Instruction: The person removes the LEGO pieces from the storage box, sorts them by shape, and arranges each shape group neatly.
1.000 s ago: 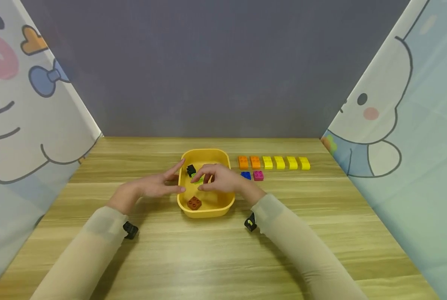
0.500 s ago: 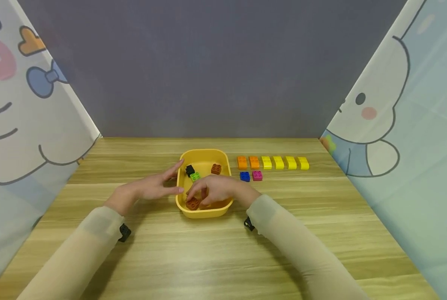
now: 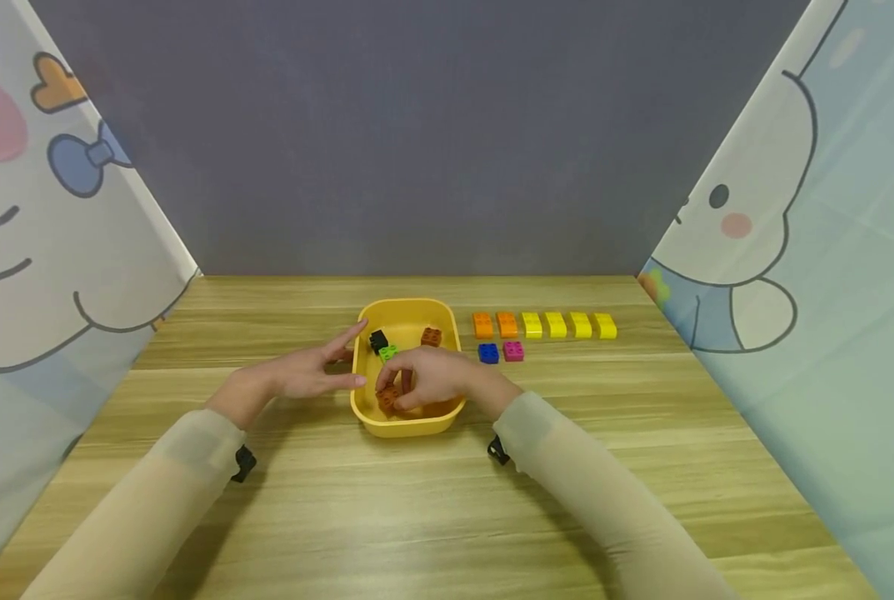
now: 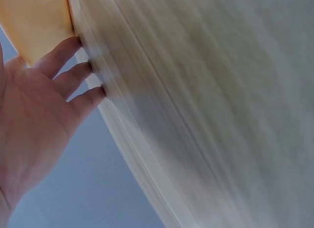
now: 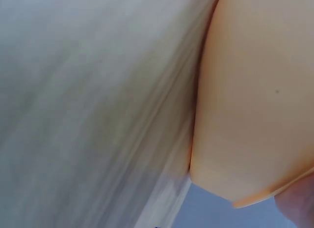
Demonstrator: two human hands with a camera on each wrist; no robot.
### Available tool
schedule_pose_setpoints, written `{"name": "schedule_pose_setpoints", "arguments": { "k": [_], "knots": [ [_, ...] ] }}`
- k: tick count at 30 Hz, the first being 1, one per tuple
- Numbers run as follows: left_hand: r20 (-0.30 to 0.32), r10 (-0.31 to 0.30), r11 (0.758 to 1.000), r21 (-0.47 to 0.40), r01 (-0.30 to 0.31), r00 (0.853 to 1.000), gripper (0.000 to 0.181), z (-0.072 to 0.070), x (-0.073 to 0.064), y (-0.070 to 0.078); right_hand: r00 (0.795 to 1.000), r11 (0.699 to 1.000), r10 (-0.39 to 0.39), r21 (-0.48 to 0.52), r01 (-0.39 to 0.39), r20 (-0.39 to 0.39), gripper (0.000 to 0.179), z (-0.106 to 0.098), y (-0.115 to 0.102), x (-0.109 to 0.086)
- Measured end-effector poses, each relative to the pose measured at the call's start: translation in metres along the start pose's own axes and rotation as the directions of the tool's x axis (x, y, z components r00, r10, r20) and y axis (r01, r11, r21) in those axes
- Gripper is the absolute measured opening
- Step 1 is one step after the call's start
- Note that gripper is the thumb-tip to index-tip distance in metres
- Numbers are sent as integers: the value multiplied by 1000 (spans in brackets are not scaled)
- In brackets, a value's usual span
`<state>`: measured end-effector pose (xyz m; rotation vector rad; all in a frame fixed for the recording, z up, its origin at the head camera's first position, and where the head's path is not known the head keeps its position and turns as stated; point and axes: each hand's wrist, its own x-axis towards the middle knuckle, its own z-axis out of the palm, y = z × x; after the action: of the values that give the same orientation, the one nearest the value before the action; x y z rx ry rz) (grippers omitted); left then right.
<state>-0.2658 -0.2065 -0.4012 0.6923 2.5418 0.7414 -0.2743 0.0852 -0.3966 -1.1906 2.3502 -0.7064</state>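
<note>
A yellow bin [image 3: 409,428] stands on the table with building bricks inside. My right hand [image 3: 435,377] reaches into it and pinches a brown brick [image 3: 387,398] near the bin's front left corner. A green brick [image 3: 388,353], partly covered by that hand, lies beside a black brick [image 3: 378,340]. Another brown brick [image 3: 432,337] is at the back right of the bin. My left hand [image 3: 307,372] rests against the bin's left side, its fingers spread and nearly straight. In the right wrist view the bin's outer wall [image 5: 255,100] hides the fingertips.
Right of the bin, two orange bricks [image 3: 482,325] and several yellow bricks [image 3: 556,325] form a row. A blue brick [image 3: 488,353] and a pink brick [image 3: 514,351] sit in front of it. A grey wall [image 3: 417,142] closes off the table's back.
My right hand has moved from above the bin's middle toward its front and taken hold of the brown brick, which shifts slightly. My left hand stays at the bin's side.
</note>
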Motion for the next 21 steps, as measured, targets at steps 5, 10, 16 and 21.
{"name": "schedule_pose_setpoints", "arguments": {
  "k": [5,10,16,21],
  "knots": [
    [2,6,1000,7,-6,1000,101,-1,-2,2,988,994,-48,93,63,-150,34,0,3,-3],
    [-2,20,1000,2,-20,1000,101,0,-3,1,962,984,-65,145,106,-264,37,-2,3,-6],
    [3,25,999,-25,-25,1000,101,-1,-3,-1,931,971,-65,194,142,-359,36,-16,2,-18],
    [14,21,1000,-24,-21,1000,101,-3,0,-2,907,951,-8,276,137,-421,38,-33,13,-45]
  ]
}}
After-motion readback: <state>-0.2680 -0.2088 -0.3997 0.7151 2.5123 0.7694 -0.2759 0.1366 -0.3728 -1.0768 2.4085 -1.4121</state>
